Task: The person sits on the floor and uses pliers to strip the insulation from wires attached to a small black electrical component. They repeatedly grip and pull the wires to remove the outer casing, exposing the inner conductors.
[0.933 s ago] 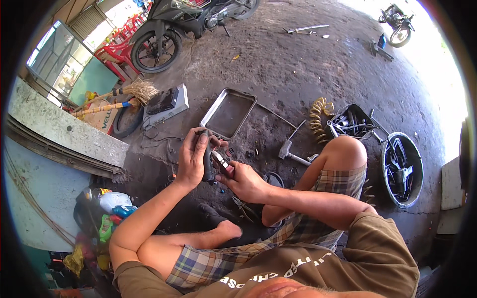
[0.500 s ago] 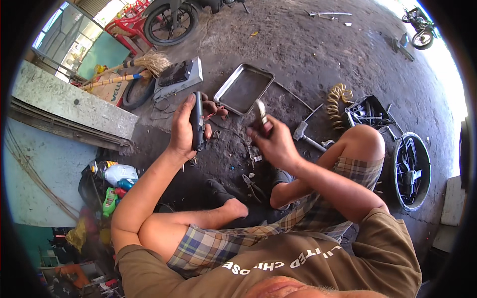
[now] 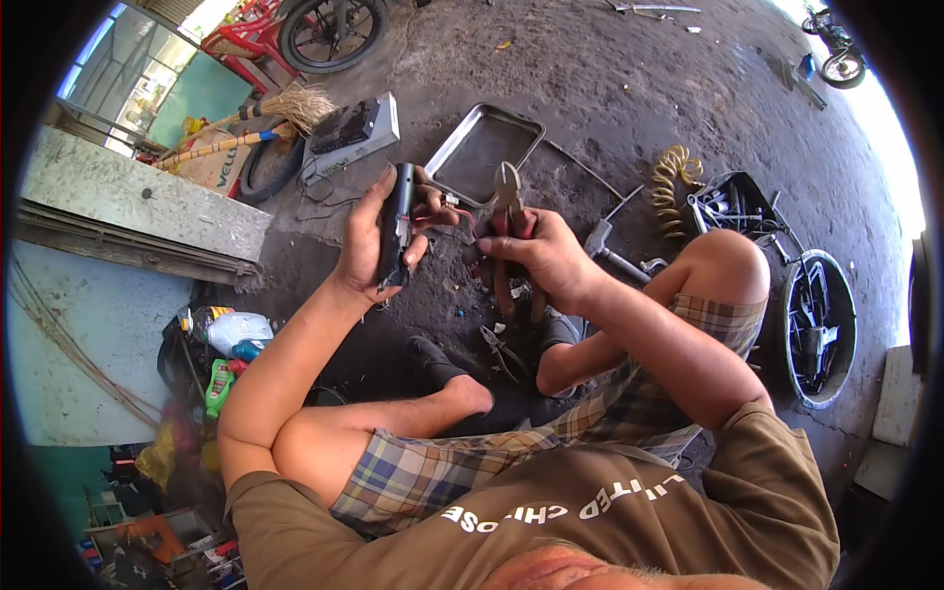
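My left hand is closed around a black cylindrical tube, held nearly upright with a ragged, torn-looking lower part. A thin red wire with a small pale connector runs from the left fingers toward the right ones. My right hand grips red-handled cutting pliers, their jaws pointing up and away from me, apart from the tube. Whether the right fingertips also pinch the wire's end is too small to tell. Between my feet lies a second pair of pliers.
A metal tray lies ahead, with a long thin rod beside it. To the right are a hammer-like tool, a coiled yellow hose, a black tool bin and a round tub. Bottles stand left, near a broom.
My right hand has turned the pliers, so their jaws and red handles now show clearly. The red wire now stretches between my hands. The black tube has shifted slightly right and up.
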Demonstrator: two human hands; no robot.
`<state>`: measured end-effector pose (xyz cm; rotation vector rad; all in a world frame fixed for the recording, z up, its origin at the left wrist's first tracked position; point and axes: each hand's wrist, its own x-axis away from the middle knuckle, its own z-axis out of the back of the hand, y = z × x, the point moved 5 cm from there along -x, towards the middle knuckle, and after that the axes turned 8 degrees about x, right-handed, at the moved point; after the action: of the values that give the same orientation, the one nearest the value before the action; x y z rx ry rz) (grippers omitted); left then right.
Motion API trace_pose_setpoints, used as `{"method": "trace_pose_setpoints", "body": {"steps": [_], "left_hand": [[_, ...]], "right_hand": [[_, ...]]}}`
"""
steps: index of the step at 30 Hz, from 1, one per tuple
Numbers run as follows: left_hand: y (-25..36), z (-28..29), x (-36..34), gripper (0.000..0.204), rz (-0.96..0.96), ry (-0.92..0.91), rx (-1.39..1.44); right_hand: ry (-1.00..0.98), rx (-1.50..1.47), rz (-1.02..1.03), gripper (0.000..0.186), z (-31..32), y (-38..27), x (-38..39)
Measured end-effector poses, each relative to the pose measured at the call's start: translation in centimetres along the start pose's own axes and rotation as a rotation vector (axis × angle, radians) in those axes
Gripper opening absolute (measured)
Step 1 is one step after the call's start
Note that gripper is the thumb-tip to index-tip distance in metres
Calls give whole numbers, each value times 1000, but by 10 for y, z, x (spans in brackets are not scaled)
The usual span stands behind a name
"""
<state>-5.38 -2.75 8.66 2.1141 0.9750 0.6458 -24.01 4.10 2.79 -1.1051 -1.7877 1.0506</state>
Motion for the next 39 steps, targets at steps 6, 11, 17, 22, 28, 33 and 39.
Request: {"method": "trace_pose_setpoints", "body": {"steps": [6,11,17,22,28,33,39], "left_hand": [[2,10,0,42,-32,129,-84],[4,25,3,33,-16,110,-404],[-11,-6,5,37,95,6,-784],[-14,-13,10,51,212,-112,-710],[-20,-1,10,48,153,-22,-699],[-15,0,8,43,122,-10,-630],[-17,-1,7,41,98,-10,-648]], "right_hand": [[-22,-186,-71,9,6,2,1],[-62,-311,-113,8,8,10,-3],[-93,-357,-117,12,1,5,2],[-114,-503,-89,17,2,2,5],[14,-521,-39,15,5,2,1],[132,-542,-67,13,11,11,2],[148,-534,-112,13,8,24,8]]}}
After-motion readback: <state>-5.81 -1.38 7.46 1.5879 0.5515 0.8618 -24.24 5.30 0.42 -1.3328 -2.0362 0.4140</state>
